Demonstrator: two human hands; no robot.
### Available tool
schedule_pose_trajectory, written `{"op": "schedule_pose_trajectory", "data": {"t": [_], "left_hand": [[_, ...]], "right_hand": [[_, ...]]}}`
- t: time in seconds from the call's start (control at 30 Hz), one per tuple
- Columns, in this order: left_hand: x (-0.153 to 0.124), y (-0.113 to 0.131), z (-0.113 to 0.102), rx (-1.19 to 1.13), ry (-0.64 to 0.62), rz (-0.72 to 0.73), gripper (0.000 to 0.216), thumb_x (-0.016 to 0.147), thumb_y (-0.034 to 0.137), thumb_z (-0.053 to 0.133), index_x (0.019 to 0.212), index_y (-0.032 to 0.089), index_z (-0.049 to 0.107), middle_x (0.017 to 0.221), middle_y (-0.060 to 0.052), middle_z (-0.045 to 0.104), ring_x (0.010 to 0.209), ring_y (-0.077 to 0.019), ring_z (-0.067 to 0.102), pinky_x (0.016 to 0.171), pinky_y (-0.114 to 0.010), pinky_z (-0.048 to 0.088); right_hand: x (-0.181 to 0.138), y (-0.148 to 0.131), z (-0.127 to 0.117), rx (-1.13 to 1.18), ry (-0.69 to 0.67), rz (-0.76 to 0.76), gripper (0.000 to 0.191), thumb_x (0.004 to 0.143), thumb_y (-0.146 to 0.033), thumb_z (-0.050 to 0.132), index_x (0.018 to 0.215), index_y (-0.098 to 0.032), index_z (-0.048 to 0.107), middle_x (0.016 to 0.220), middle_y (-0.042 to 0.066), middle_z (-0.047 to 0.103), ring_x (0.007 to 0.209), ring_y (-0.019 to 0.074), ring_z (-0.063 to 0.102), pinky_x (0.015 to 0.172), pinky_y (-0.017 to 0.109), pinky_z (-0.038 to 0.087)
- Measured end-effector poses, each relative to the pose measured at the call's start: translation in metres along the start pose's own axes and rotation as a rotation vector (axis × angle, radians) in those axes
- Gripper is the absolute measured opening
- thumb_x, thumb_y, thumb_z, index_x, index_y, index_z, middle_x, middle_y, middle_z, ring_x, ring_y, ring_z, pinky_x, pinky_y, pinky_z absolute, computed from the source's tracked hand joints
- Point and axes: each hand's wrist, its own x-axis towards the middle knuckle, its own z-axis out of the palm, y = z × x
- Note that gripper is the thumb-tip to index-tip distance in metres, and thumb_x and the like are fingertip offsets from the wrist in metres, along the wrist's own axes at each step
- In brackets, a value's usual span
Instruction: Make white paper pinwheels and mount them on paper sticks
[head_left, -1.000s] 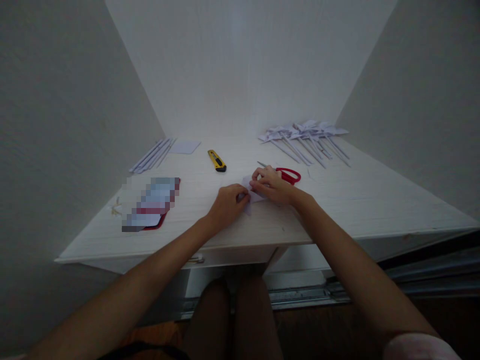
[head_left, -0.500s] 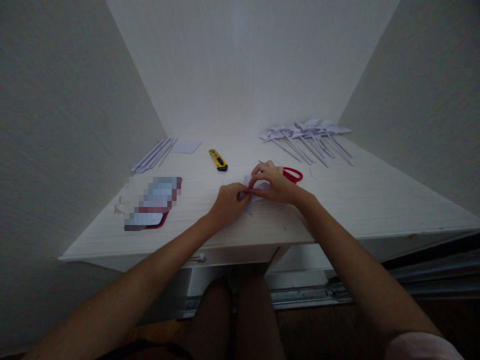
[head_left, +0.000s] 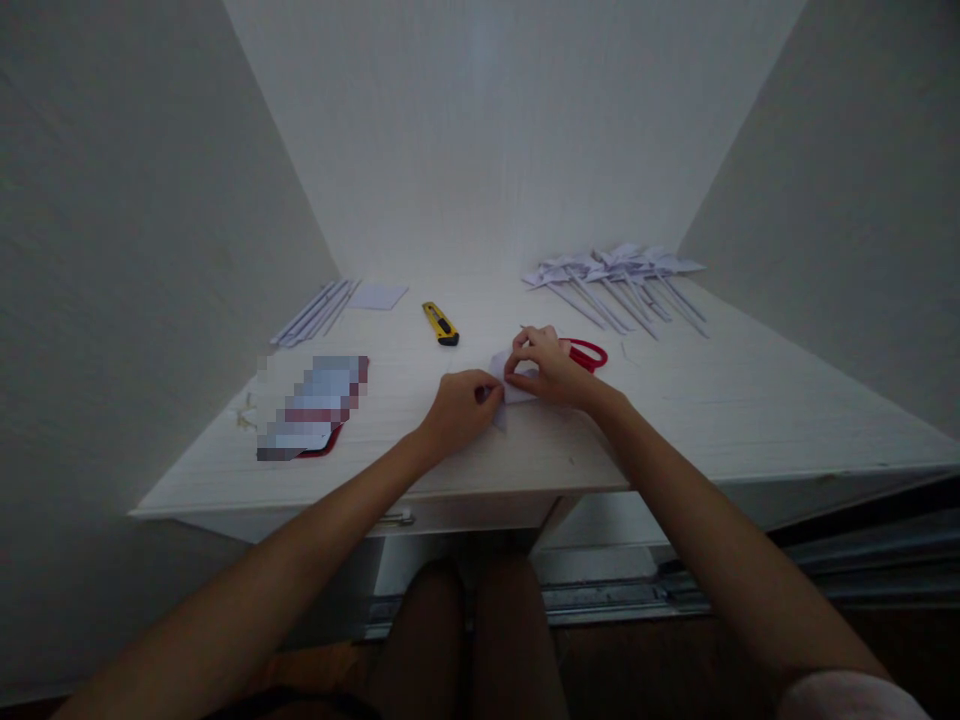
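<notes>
Paper [head_left: 516, 396] near the middle of the counter's [head_left: 705, 410] front edge is pinched by your left hand [head_left: 461, 408] and by your right hand [head_left: 556, 370], seemingly so that it cannot slip, while red scissors [head_left: 583, 360] lie close, probably for easy reach.

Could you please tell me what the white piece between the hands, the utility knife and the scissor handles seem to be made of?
White piece: probably matte paper, being thin with a sharp corner.
Utility knife: likely plastic outside, from its evenly coloured yellow and black body; gloss is unclear.
Scissor handles: seemingly smooth plastic, given the uniform red, rounded loop.
</notes>
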Motion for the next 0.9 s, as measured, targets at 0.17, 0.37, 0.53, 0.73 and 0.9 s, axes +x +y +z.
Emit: {"op": "schedule_pose_trajectory", "data": {"t": [0.17, 0.37, 0.53, 0.73, 0.9], "left_hand": [[0.000, 0.000, 0.000, -0.015, -0.003, -0.010, 0.016, 0.076, 0.016, 0.055, 0.075, 0.013, 0.070, 0.071, -0.004, 0.069, 0.059, -0.0123, 0.059, 0.059, -0.023, 0.044], [0.000, 0.001, -0.001, 0.000, -0.006, -0.019, 0.016, 0.076, 0.018, 0.054, 0.075, 0.014, 0.070, 0.071, -0.004, 0.070, 0.059, -0.0127, 0.059, 0.059, -0.023, 0.044], [0.000, 0.000, 0.000, -0.022, -0.014, -0.029, 0.017, 0.077, 0.019, 0.054, 0.075, 0.015, 0.070, 0.072, -0.003, 0.070, 0.062, -0.0130, 0.060, 0.061, -0.024, 0.045], [0.001, -0.001, -0.002, -0.054, -0.030, -0.066, 0.016, 0.076, 0.020, 0.055, 0.075, 0.016, 0.071, 0.071, -0.003, 0.071, 0.061, -0.0132, 0.062, 0.060, -0.023, 0.045], [0.002, -0.001, -0.003, -0.036, -0.034, -0.053, 0.017, 0.076, 0.020, 0.055, 0.074, 0.016, 0.071, 0.071, -0.002, 0.071, 0.062, -0.0130, 0.062, 0.062, -0.024, 0.045]], "right_hand": [[0.003, 0.002, 0.003, 0.002, -0.007, 0.078, 0.009, 0.075, -0.027, 0.064, 0.078, -0.019, 0.068, 0.105, 0.010, 0.049, 0.101, 0.0280, 0.038, 0.072, 0.036, 0.029], [0.005, 0.002, 0.007, 0.004, 0.011, 0.090, 0.009, 0.074, -0.029, 0.065, 0.074, -0.020, 0.069, 0.105, 0.010, 0.048, 0.101, 0.0285, 0.037, 0.070, 0.036, 0.030], [0.005, 0.003, 0.010, -0.011, 0.009, 0.075, 0.009, 0.074, -0.030, 0.066, 0.074, -0.022, 0.069, 0.104, 0.010, 0.047, 0.099, 0.0282, 0.037, 0.070, 0.036, 0.030], [0.004, 0.004, 0.011, 0.001, -0.006, 0.069, 0.010, 0.074, -0.032, 0.066, 0.077, -0.023, 0.069, 0.106, 0.010, 0.047, 0.100, 0.0286, 0.037, 0.069, 0.036, 0.030], [0.003, 0.001, 0.010, -0.031, -0.031, 0.110, 0.012, 0.076, -0.033, 0.064, 0.080, -0.023, 0.070, 0.108, 0.012, 0.046, 0.100, 0.0298, 0.037, 0.068, 0.036, 0.031]]}}
